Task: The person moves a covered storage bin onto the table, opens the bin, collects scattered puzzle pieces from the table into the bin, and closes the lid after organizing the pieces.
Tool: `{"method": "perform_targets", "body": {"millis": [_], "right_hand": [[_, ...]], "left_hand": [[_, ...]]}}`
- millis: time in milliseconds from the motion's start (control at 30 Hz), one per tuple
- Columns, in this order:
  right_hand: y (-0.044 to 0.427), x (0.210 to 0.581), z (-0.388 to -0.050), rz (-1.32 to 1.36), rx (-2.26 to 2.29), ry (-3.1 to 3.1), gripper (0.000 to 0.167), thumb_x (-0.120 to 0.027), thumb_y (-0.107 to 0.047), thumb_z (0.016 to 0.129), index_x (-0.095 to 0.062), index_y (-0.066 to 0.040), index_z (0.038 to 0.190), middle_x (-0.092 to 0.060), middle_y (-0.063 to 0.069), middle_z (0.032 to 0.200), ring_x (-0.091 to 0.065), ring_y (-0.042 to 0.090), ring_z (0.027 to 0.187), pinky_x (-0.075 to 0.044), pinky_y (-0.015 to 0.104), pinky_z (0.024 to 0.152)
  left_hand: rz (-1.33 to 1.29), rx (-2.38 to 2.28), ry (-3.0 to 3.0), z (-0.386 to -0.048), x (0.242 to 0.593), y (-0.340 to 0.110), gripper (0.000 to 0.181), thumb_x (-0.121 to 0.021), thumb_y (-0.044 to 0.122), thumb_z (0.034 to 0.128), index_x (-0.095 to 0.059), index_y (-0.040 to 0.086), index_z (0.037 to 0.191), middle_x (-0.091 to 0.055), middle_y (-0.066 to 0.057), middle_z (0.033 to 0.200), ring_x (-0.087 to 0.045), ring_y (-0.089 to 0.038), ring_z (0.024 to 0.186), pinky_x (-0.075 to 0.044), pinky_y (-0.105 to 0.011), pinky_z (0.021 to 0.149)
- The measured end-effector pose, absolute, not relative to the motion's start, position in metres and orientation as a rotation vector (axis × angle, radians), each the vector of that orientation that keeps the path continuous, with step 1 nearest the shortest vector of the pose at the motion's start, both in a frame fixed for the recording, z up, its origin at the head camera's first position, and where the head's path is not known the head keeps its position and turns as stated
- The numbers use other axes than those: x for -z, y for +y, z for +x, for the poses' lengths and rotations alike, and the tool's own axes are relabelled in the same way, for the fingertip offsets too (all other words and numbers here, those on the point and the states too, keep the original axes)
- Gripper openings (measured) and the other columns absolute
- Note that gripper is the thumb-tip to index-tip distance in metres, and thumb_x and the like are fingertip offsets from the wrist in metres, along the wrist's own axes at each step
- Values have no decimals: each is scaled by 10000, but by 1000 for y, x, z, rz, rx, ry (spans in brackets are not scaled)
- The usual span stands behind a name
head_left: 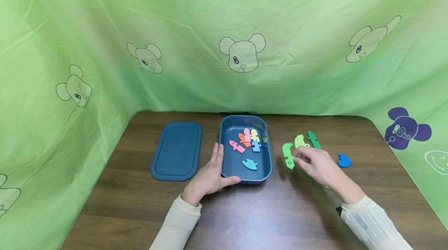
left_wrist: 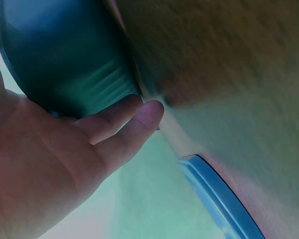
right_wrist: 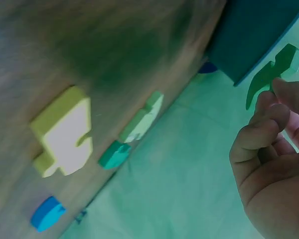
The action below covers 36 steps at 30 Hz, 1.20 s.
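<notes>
My right hand point(head_left: 316, 162) pinches a green foam puzzle piece point(head_left: 287, 152) between thumb and fingertips, held above the table to the right of a dark blue box point(head_left: 232, 168). The right wrist view shows the same green piece point(right_wrist: 290, 57) jutting past the fingertips. At the box's front left corner rests my left hand point(head_left: 209, 174), its fingers straight along the side wall and its thumb on the front rim. Inside the box lie several puzzle pieces, among them a pink piece point(head_left: 237, 146), a teal piece point(head_left: 250, 164) and a blue piece point(head_left: 256, 147).
Left of the box lies its flat blue lid point(head_left: 176, 151). Beyond the right hand are a light green piece point(head_left: 300, 140), a dark green piece point(head_left: 314, 140) and a round-edged blue piece point(head_left: 344, 160). A yellow piece point(right_wrist: 65, 132) is largely hidden under the right forearm in the head view.
</notes>
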State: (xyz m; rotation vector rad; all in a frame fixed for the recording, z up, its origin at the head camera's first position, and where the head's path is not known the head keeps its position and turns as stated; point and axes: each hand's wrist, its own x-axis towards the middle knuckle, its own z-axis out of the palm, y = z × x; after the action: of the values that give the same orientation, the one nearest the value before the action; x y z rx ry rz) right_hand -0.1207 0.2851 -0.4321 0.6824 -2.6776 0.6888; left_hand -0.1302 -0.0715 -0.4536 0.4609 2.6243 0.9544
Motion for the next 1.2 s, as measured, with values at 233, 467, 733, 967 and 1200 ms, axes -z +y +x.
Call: {"method": "perform_targets", "body": {"millis": [233, 467, 733, 967, 1200], "right_hand": [[270, 426, -132, 747, -712, -2642, 151, -751, -27, 873, -682, -150, 924, -520, -169, 763, -478, 30, 688, -436, 258, 591], [254, 422, -143, 769, -749, -2690, 162, -743, -20, 893, -676, -158, 943, -534, -145, 750, -484, 51, 662, -440, 259, 572], [237, 416, -153, 748, -749, -2712, 120, -736, -55, 911, -679, -157, 939, -513, -107, 732, -475, 84, 640, -406, 270, 548], [223, 411, -162, 765, -715, -2692, 106, -731, -57, 907, -670, -144, 910, -485, -88, 718, -462, 94, 629, -388, 275, 544], [203, 404, -172, 766, -709, -2706, 108, -727, -67, 911, -648, -137, 889, -457, -76, 679, -454, 107, 609, -383, 295, 546]], "left_hand": [[452, -952, 2628, -131, 455, -71, 1207, -713, 655, 841, 45, 150, 1633, 105, -60, 1689, -321, -443, 1429, -371, -544, 1082], [434, -932, 2629, -131, 454, -70, 1205, -708, 660, 843, 59, 170, 1632, 117, -34, 1688, -346, -458, 1410, -378, -560, 1070], [424, -931, 2628, -130, 453, -71, 1199, -709, 656, 845, 46, 163, 1635, 112, -28, 1689, -336, -468, 1413, -367, -584, 1070], [433, -923, 2632, -131, 452, -70, 1194, -703, 659, 848, 38, 152, 1635, 102, -48, 1690, -335, -465, 1414, -364, -584, 1072], [433, -918, 2636, -132, 453, -70, 1198, -701, 664, 845, 41, 156, 1635, 101, -39, 1690, -346, -468, 1408, -372, -583, 1067]]}}
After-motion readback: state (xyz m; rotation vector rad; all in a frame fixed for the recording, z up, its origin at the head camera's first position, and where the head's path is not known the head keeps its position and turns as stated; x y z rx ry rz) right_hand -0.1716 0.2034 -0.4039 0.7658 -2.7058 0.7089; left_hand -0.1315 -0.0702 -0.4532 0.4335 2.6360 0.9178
